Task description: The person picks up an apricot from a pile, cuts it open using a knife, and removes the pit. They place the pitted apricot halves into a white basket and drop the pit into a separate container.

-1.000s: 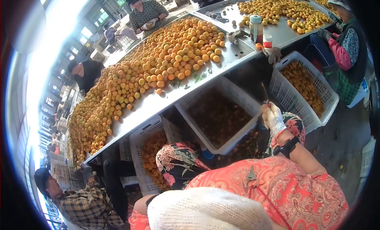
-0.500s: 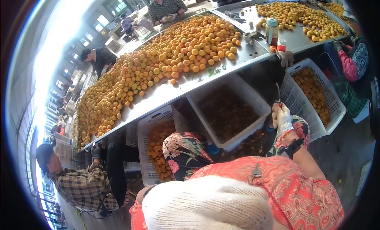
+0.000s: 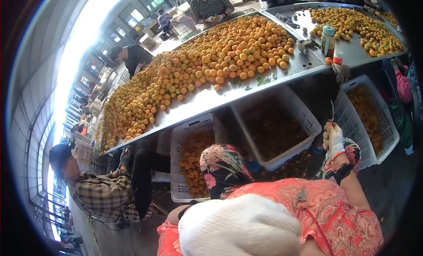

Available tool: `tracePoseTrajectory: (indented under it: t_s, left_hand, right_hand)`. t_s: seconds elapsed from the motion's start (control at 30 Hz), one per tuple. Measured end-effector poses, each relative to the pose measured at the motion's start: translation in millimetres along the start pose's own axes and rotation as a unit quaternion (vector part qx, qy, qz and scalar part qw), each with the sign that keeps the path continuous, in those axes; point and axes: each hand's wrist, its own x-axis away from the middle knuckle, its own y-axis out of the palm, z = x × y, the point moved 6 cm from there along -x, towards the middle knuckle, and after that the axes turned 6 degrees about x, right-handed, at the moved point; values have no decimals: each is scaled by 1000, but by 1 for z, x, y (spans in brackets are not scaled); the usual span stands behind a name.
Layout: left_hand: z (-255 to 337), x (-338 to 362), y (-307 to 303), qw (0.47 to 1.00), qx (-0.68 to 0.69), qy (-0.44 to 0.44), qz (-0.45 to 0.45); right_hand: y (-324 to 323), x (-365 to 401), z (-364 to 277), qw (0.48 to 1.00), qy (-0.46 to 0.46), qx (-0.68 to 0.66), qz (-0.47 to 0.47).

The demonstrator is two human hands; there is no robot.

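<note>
My right hand (image 3: 333, 138), in a white knit glove with a dark watch at the wrist, is closed around a small tool with a thin curved blade (image 3: 332, 108). It is above my right knee, between two crates. Very close to the camera at the bottom is my left hand (image 3: 240, 227), in a white knit glove. Its back faces me; its fingers are hidden and blurred. Beyond my knees, a metal table (image 3: 194, 107) bears a big heap of orange apricots (image 3: 202, 64). A white crate (image 3: 275, 161) with dark contents stands between my knees and the table.
A crate of apricot pieces (image 3: 177, 185) stands left of my knees, another crate (image 3: 387, 141) to the right. A bottle (image 3: 328, 41), a red-and-white container (image 3: 338, 57) and a glove (image 3: 341, 73) are at the table edge. A person in a checked shirt (image 3: 103, 196) sits at left.
The whole scene has shifted right in view as the camera turned. My left hand has turned a little near the camera. My right hand still holds the curved-bladed tool upright.
</note>
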Motion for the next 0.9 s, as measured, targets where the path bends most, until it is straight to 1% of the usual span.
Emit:
tracePoseTrajectory:
  t_s: [0.1,0.23,0.4,0.6,0.9]
  left_hand:
    - [5,-2,-5,1000,-20,-1,-13]
    - [3,0,-7,999,-35,1,-13]
    - [6,0,-10,998,-56,13,-30]
    - [12,0,-14,994,-91,18,-50]
    - [17,-2,-8,987,-137,27,-78]
  right_hand:
    - [1,-2,1,1000,1,13,8]
    - [2,-2,2,1000,-8,19,-6]
    - [1,-2,2,1000,16,18,1]
    - [4,-1,1,1000,-2,8,-9]
    - [1,-1,2,1000,18,17,-2]
